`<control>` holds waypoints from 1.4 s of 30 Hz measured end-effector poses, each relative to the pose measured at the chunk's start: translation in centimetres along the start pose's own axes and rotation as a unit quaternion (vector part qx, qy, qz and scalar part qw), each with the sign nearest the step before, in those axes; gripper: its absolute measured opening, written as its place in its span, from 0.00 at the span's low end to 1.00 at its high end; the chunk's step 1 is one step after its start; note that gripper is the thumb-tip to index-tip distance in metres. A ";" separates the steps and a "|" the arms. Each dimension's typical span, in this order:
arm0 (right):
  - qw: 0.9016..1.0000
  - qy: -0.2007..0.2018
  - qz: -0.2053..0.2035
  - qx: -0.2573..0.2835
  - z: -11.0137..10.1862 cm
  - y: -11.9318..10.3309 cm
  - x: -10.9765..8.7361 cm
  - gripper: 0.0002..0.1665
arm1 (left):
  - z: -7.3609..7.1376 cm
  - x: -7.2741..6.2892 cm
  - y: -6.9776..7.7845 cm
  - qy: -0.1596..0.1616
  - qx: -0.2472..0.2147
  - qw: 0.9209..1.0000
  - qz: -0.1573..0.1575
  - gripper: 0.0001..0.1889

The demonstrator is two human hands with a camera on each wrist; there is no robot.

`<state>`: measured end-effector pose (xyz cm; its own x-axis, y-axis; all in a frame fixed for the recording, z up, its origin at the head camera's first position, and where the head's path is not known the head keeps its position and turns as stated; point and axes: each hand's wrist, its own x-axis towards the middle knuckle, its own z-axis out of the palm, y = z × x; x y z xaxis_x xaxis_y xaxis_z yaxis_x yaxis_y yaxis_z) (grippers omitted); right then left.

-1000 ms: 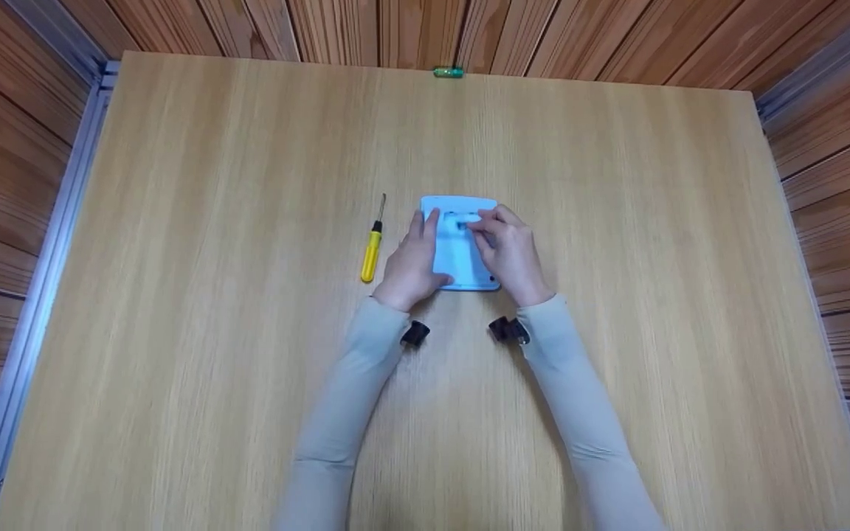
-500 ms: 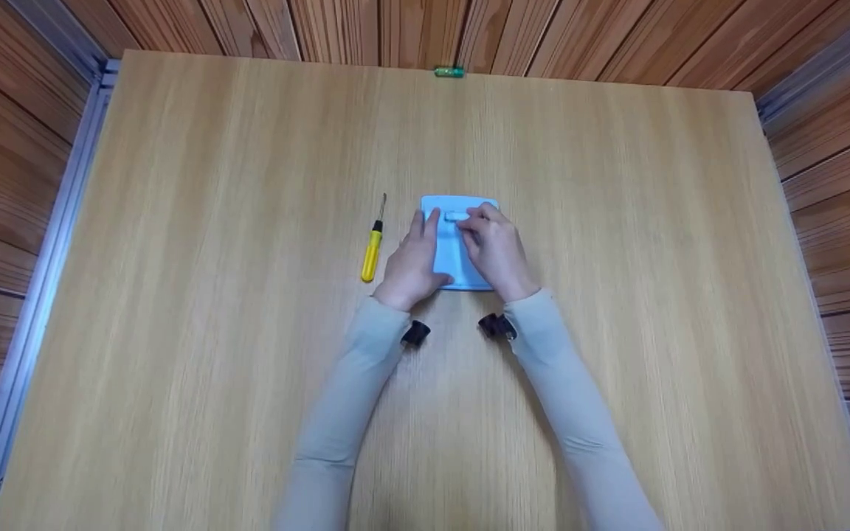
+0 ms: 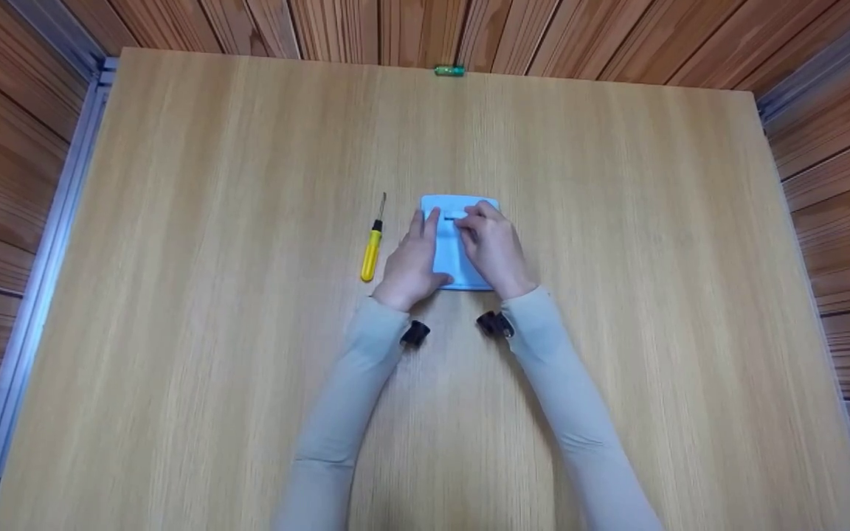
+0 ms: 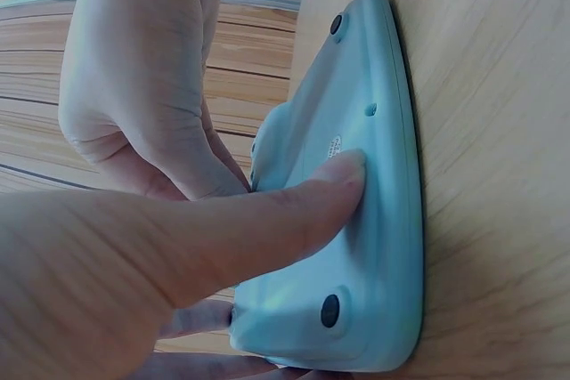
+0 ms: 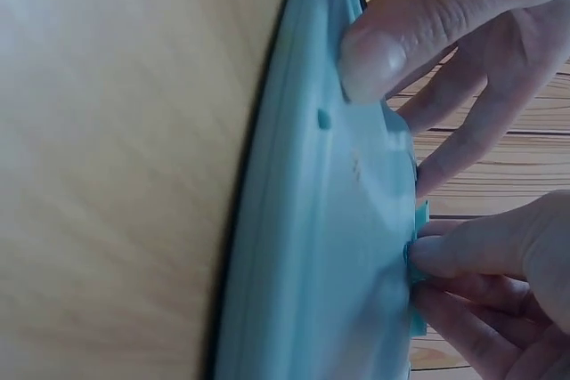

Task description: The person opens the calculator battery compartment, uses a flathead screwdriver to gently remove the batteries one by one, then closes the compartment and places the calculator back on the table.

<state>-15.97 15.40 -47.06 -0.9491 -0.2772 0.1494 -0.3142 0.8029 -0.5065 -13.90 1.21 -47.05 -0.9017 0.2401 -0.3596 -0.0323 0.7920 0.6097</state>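
A light blue calculator-like device (image 3: 458,265) lies with its underside up at the middle of the table; black rubber feet (image 4: 330,311) and a small label show in the left wrist view. My left hand (image 3: 410,262) rests on its left side, thumb pressed on the near part and fingers extended along the left. With thumb and fingertips my right hand (image 3: 495,251) pinches a small light blue cover (image 5: 420,322) at the slot near the device's far end. The fingers hide much of the cover, so its fit in the opening cannot be told.
A yellow-handled screwdriver (image 3: 371,254) lies left of the left hand, its shaft pointing away. A green battery (image 3: 448,71) lies at the far table edge, by the wooden wall (image 3: 336,29). Metal rails (image 3: 34,295) border the table at the left.
My right hand has moved left with the cover, bringing it down over the opening in the device. It has shifted only slightly in the last half second. The left hand has stayed in place.
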 end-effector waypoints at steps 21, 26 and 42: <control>0.999 -0.023 -0.001 0.033 -1.0 0.5 0.7 0.09 | 0.0 0.0 0.2 -0.003 -0.001 1.000 -0.007 0.54; 0.999 -0.017 -0.004 0.043 -0.9 0.6 0.6 0.11 | 0.0 -0.1 0.1 -0.001 -0.004 1.000 -0.003 0.54; 0.998 -0.051 -0.008 0.017 -0.9 0.7 0.4 0.12 | 0.1 -0.1 0.0 0.007 -0.008 1.000 -0.001 0.53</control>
<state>-16.63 16.30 -46.63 -0.9360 -0.3447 0.0710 -0.3276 0.7797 -0.5336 -13.77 1.28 -47.07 -0.9075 0.2312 -0.3506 -0.0404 0.7828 0.6210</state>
